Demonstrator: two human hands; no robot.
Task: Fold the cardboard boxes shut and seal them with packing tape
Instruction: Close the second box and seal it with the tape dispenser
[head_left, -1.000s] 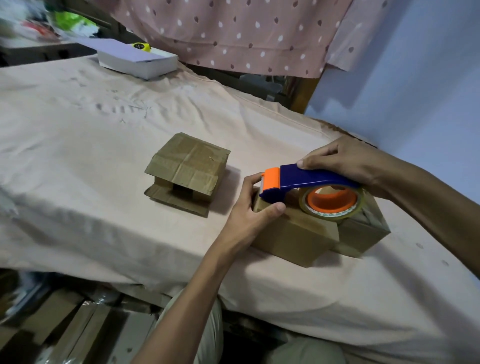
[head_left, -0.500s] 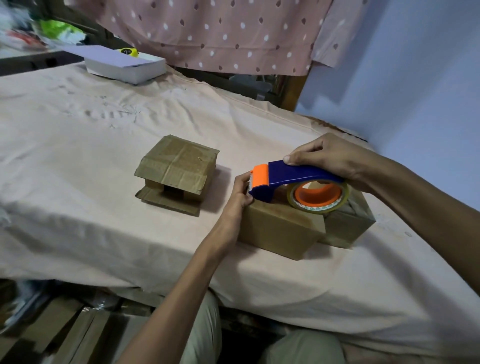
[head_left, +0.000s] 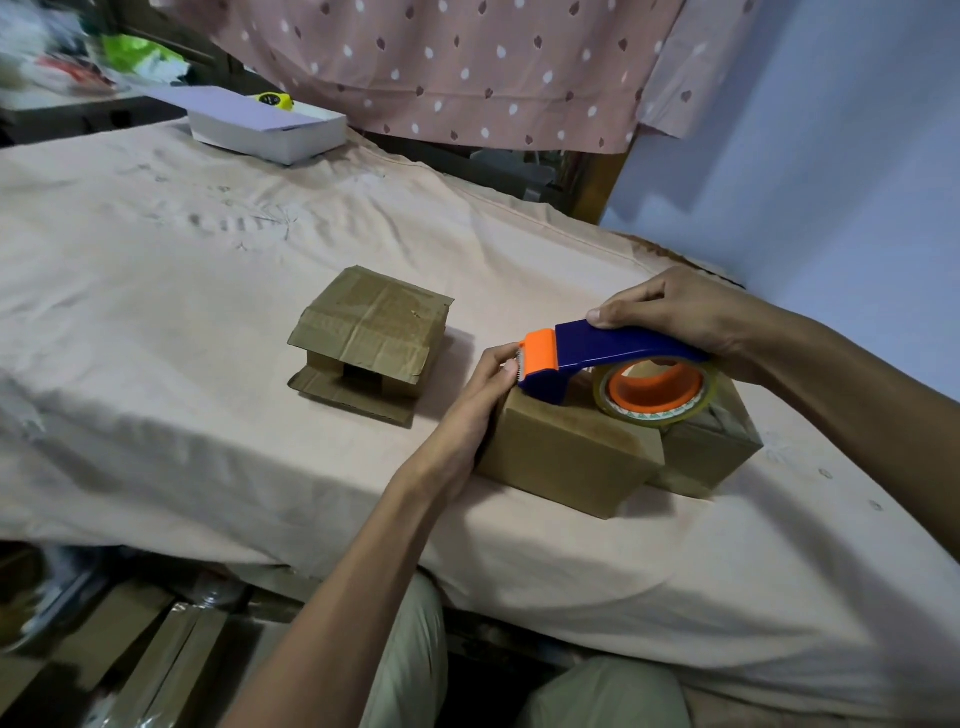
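Since half a second ago the tape dispenser (head_left: 613, 358) sits about where it was on top of the near cardboard box (head_left: 566, 452); left thumb and fingers have closed in on its orange cutter end. Camera shifted slightly.

Right hand (head_left: 675, 312) wraps the blue handle from above, fingers curled over it. Left hand (head_left: 483, 395) pinches at the orange tip, heel of the hand against the box's left face. Tape roll with orange core lies over the box top, toward the right.

Near box stands close to the bench's (head_left: 156, 291) front edge, right of centre. A second box (head_left: 711, 441) touches it on the right, glossy with tape. Third box (head_left: 371, 338), flaps loose and splayed, sits left of these, apart from the left hand, mid-bench.

Open room: broad bare cloth to the left and behind the boxes; narrower strip between boxes and front edge.

Surface is a wrinkled pale pink cloth (head_left: 675, 597) draped over the front. White flat box (head_left: 265, 124) at the far-left edge, a yellow object (head_left: 274, 100) on it. Dotted pink fabric (head_left: 467, 67) hangs behind; blue wall (head_left: 831, 156) to the right. Flattened cardboard (head_left: 130, 654) lies on the floor below, lower left.
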